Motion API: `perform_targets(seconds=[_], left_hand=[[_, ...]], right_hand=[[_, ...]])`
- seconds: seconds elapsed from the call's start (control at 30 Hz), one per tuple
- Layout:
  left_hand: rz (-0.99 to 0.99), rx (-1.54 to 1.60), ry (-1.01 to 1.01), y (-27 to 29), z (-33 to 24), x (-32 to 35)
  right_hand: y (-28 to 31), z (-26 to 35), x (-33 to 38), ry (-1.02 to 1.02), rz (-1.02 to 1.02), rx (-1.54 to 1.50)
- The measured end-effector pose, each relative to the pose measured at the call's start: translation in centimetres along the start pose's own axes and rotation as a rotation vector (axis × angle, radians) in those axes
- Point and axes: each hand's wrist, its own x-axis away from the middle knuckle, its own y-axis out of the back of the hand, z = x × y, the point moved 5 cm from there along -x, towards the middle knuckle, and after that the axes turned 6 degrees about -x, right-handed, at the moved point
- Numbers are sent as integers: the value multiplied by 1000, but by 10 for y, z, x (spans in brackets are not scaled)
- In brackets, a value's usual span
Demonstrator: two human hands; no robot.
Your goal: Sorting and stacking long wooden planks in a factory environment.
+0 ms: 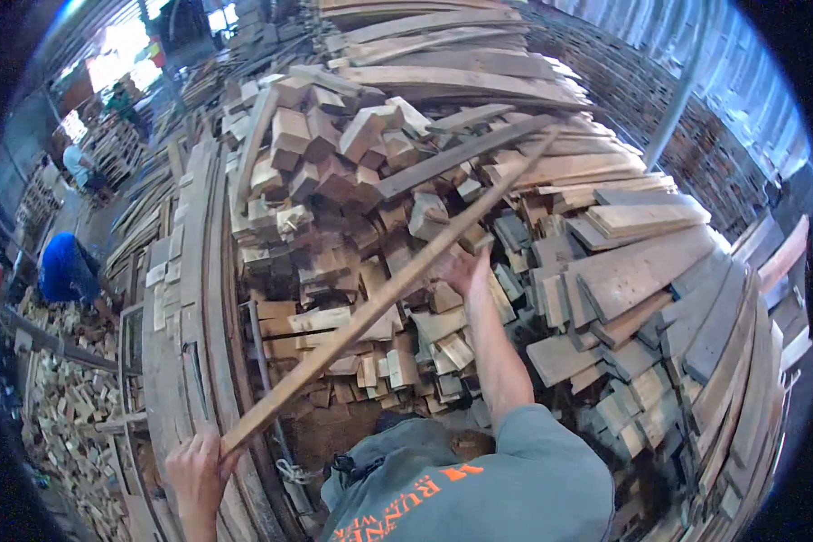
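A long, narrow wooden strip (352, 330) slants across the view from lower left to upper right, over the stacked wood. My left hand (196, 471) is closed round its near lower end, beside the planks on the left. Farther along, my right hand (463, 271) is at the strip's middle from below, the thumb side showing and the fingers partly hidden behind the wood. Beneath the strip lies a pile of short square blocks (325, 181), their cut ends facing me.
Long planks (210, 298) run along my left. Grey and brown boards (637, 271) are stacked on the right, more boards (461, 81) at the back. A person in blue (63, 266) bends over wood at far left; another person (79, 167) is beyond. A metal pole (682, 99) stands back right.
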Motion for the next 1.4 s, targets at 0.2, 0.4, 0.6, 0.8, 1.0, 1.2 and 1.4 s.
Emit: perform_targets(seconds=[0.2,0.4,0.6,0.8,1.0,1.2,1.4], left_hand=[[-67,-111,14,-22,-8,39],[-152,-120,78,-120,-20,68],[23,92,307,-239,-61,103],[-196,471,122,-151,-105,-16],[-959,-216,-230,96,-88,-75],[-902,-709,-79,166,-5,-98],[-261,-361,463,68,107,-18]], right_hand=[[-33,20,-17,374,614,326],[16,63,-48,38,694,-151],[-130,59,-10,256,756,267],[-288,24,73,408,790,531],[-357,-87,220,832,837,965],[-354,-227,325,664,1329,1182],[-309,-339,388,734,1791,1631]])
